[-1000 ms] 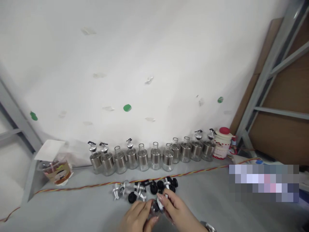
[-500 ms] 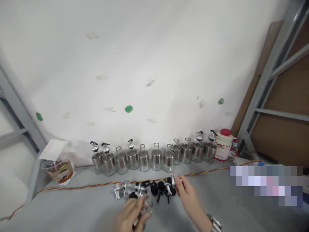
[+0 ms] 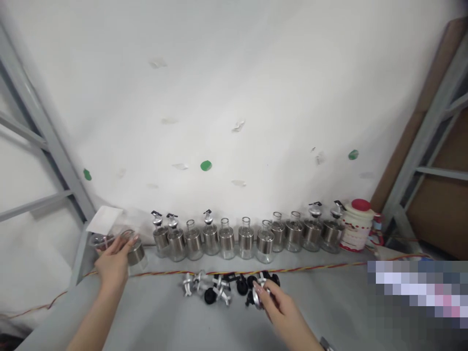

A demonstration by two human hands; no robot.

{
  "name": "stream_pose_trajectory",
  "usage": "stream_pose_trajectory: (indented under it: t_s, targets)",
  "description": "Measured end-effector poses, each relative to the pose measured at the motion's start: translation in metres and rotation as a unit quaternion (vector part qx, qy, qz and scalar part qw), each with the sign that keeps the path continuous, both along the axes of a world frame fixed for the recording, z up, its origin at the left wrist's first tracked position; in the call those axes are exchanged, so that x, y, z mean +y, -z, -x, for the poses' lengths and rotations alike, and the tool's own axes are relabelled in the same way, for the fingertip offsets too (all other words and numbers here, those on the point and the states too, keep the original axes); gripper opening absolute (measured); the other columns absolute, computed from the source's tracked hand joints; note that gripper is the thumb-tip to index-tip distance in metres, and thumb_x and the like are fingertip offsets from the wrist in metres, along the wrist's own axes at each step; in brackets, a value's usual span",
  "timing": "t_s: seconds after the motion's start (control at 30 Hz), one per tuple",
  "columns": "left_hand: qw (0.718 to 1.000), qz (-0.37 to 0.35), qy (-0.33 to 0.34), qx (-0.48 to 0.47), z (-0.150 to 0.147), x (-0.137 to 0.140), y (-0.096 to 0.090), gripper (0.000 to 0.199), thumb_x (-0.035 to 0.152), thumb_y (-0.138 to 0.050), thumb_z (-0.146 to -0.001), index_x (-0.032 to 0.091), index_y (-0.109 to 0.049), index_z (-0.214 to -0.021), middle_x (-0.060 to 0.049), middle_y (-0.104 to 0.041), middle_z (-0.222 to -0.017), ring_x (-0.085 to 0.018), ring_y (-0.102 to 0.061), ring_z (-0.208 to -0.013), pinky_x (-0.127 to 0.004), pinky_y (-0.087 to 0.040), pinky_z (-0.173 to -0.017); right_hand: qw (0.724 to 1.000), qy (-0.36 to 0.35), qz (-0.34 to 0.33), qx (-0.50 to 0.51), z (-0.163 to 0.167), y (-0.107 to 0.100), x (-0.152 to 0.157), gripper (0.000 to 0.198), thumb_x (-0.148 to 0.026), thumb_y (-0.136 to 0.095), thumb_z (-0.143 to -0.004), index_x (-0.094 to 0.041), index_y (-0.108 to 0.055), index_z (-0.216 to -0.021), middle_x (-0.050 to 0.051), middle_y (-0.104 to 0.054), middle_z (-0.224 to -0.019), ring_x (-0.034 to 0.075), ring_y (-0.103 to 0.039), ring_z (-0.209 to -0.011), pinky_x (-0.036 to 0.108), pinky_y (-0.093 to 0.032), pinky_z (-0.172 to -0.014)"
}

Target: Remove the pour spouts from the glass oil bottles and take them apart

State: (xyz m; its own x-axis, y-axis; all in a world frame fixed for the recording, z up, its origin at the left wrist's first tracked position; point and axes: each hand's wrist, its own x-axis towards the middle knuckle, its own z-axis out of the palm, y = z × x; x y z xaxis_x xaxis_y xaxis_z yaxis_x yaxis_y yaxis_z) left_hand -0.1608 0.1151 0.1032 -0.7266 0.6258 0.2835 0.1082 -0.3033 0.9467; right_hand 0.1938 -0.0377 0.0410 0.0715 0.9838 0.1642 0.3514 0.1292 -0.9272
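My left hand (image 3: pixel 114 261) is at the far left with its fingers closed around the neck of a glass bottle (image 3: pixel 137 254) with a metal band, upright at the left end of the row. Along the wall stand several similar bottles (image 3: pixel 246 240); some carry a silver-and-black pourer top (image 3: pixel 208 218), others have bare mouths. My right hand (image 3: pixel 281 308) is at the right end of a pile of loose pourer tops (image 3: pixel 221 287), fingers pinched on a silver pourer top (image 3: pixel 257 298). The fingers partly hide that one.
A plastic cup (image 3: pixel 97 242) with a white paper (image 3: pixel 105 220) over it stands at the left. A cream canister (image 3: pixel 355 229) with a red lid is at the right end. A twisted red-yellow cord (image 3: pixel 307 268) crosses the grey table (image 3: pixel 175 324). Metal frames flank both sides.
My left hand has carried the bottle from the front middle to the left end of the row. My right hand has shifted slightly down at the pile. The view has moved a little left.
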Motion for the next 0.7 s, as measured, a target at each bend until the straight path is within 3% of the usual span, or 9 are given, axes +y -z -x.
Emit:
stream_pose_trajectory:
  t_s: [0.1,0.27,0.4,0.5,0.57,0.63,0.7]
  targets:
    - [1.000,0.017,0.008,-0.012,0.007,0.018,0.010,0.037,0.013,-0.070,-0.064,0.008,-0.060,-0.099,-0.007,-0.068,-0.093,-0.022,-0.059,-0.101,-0.036,-0.045,-0.091,0.999,-0.025,-0.004,-0.022,0.003,-0.003,-0.004,0.031,-0.043,-0.039,-0.087,-0.021,-0.039,-0.065,-0.006,-0.033,-0.057,0.011,-0.034,-0.054,0.021,-0.028,-0.051]
    - [0.997,0.045,0.029,0.048,0.008,0.040,0.018,0.020,0.023,-0.057,-0.082,0.013,-0.058,-0.099,-0.005,-0.063,-0.102,-0.018,-0.061,-0.091,-0.040,-0.050,-0.079,0.999,-0.040,-0.002,-0.036,0.005,-0.007,-0.006,0.032,-0.043,-0.037,-0.088,-0.021,-0.035,-0.064,-0.006,-0.034,-0.058,0.011,-0.035,-0.055,0.021,-0.029,-0.052]
    - [0.987,0.074,0.034,0.137,0.010,0.046,0.015,0.020,0.020,-0.062,-0.077,0.011,-0.059,-0.095,-0.007,-0.063,-0.101,-0.022,-0.058,-0.097,-0.043,-0.044,-0.087,1.000,-0.017,0.006,-0.002,0.005,-0.001,-0.004,0.033,-0.046,-0.038,-0.087,-0.021,-0.036,-0.064,-0.007,-0.032,-0.055,0.010,-0.033,-0.052,0.021,-0.029,-0.049]
    - [0.974,0.068,-0.003,0.217,0.003,0.033,0.010,0.041,0.025,-0.066,-0.070,0.007,-0.055,-0.106,-0.015,-0.054,-0.115,-0.033,-0.039,-0.119,-0.050,-0.025,-0.100,0.997,0.014,0.023,0.071,0.004,0.006,0.001,0.037,-0.054,-0.040,-0.083,-0.022,-0.036,-0.065,-0.008,-0.028,-0.051,0.009,-0.031,-0.047,0.020,-0.026,-0.043]
    - [0.963,0.040,-0.025,0.264,-0.013,0.013,0.011,0.051,0.032,-0.058,-0.075,0.009,-0.046,-0.119,-0.016,-0.041,-0.129,-0.033,-0.020,-0.128,-0.049,-0.017,-0.103,0.989,0.028,0.050,0.140,0.004,0.009,0.005,0.043,-0.062,-0.042,-0.078,-0.022,-0.036,-0.063,-0.010,-0.026,-0.049,0.008,-0.028,-0.042,0.019,-0.024,-0.039]
    - [0.950,0.024,0.020,0.310,-0.039,-0.013,0.016,0.042,0.037,-0.051,-0.077,0.011,-0.051,-0.110,-0.014,-0.050,-0.116,-0.030,-0.038,-0.116,-0.046,-0.028,-0.098,0.974,0.035,0.098,0.202,0.007,0.008,0.008,0.048,-0.069,-0.043,-0.071,-0.022,-0.036,-0.061,-0.011,-0.025,-0.045,0.007,-0.025,-0.037,0.018,-0.020,-0.034]
    - [0.927,0.026,0.118,0.356,-0.072,-0.046,0.024,0.031,0.040,-0.048,-0.080,0.017,-0.058,-0.096,-0.007,-0.060,-0.096,-0.023,-0.056,-0.090,-0.037,-0.046,-0.080,0.959,0.031,0.150,0.240,0.012,0.007,0.009,0.052,-0.074,-0.044,-0.065,-0.023,-0.036,-0.060,-0.011,-0.025,-0.041,0.006,-0.023,-0.031,0.018,-0.016,-0.030]
